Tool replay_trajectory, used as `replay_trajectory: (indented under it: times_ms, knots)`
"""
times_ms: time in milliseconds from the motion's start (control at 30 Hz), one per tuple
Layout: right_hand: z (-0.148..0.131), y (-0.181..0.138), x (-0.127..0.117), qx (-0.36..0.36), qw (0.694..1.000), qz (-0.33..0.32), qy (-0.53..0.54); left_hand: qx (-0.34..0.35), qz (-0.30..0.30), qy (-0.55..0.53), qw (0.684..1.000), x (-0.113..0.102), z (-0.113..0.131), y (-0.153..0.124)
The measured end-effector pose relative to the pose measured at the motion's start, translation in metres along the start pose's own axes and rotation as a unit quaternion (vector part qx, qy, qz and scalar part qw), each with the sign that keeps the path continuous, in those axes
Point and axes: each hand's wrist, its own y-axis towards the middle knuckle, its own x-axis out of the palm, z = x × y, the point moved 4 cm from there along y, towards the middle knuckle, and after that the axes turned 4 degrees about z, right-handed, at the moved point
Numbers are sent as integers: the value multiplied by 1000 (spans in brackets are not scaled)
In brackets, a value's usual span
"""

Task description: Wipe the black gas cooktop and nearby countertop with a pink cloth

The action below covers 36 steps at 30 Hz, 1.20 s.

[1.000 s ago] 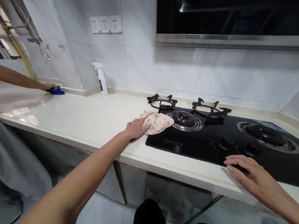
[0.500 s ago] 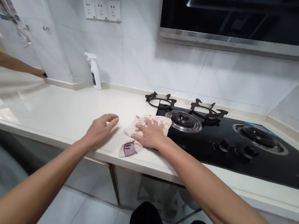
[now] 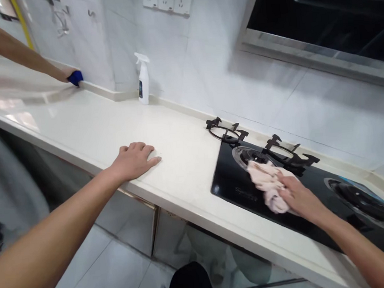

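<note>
My right hand [image 3: 299, 197] presses a crumpled pale pink cloth [image 3: 265, 182] onto the black glass gas hob [image 3: 236, 189], just in front of the left burner [image 3: 251, 154]; its fingers are bent over the cloth. My left hand [image 3: 134, 159] lies flat on the cream countertop [image 3: 86, 131] with its fingers stretched out, holding nothing, well left of the hob.
Two black pan supports [image 3: 226, 130] [image 3: 288, 153] lie behind the hob. A white spray bottle [image 3: 143, 78] stands by the tiled wall. At far left another person's hand [image 3: 66, 74] holds a blue cloth [image 3: 76, 77] on the counter. The right burner [image 3: 365, 200] and a range hood [image 3: 329, 20] are to the right.
My right hand has slid the cloth from the counter edge rightwards onto the hob. My left hand has let go and now rests flat. The view has swung left.
</note>
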Motion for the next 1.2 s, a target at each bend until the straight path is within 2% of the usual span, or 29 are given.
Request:
replay_trajectory:
  times_ms: [67,167,267,433,600,733,867,1067,1200]
  knots:
    - [26,-10,-5,18,1000,-12,6,1,9,-9,1000,0,0,-2]
    - [30,-23,-8,3,999,-29,32,2,24,-17,1000,1,0,-4]
    - [12,-41,-10,-19,997,-39,66,6,33,-20,999,3,0,-6]
    - [-21,-69,-9,-54,995,-57,58,9,55,-23,998,4,1,-8]
    - [-65,-62,2,-91,995,-5,32,17,60,-28,998,7,0,-10]
    - [-104,-22,16,-123,990,-3,62,27,61,-22,998,9,-1,-11]
    - [-120,46,36,-163,984,-8,75,31,60,-33,997,13,-4,-10]
    - [-101,162,65,-178,984,-14,7,22,55,-58,997,17,-9,-11]
    - [-77,211,75,-186,981,-41,-26,17,48,-61,997,18,-12,-11]
